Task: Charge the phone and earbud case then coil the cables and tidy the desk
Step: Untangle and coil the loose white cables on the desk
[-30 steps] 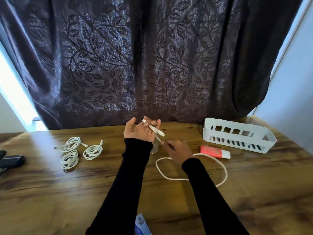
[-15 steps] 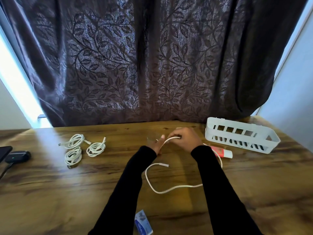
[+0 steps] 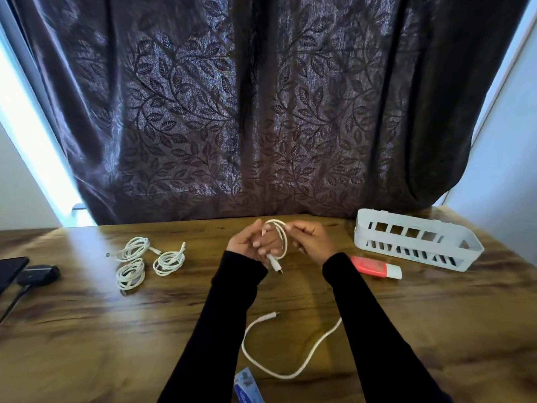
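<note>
Near the surface's (image 3: pixel 87 330) far edge, the left hand (image 3: pixel 250 245) and right hand (image 3: pixel 312 242) both grip a white cable (image 3: pixel 280 237), looped around the left fingers.

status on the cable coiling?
Left hand and right hand both grip thin white cable, one loop formed. Tail loose on wooden desk. Nothing obstructing.

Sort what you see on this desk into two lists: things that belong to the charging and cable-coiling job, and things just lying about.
Part of the job:
white cable, looped between left hand and right hand
three coiled cables
phone
dark earbud case

Lying about:
white basket
red and white tube
blue packet
curtain
</note>
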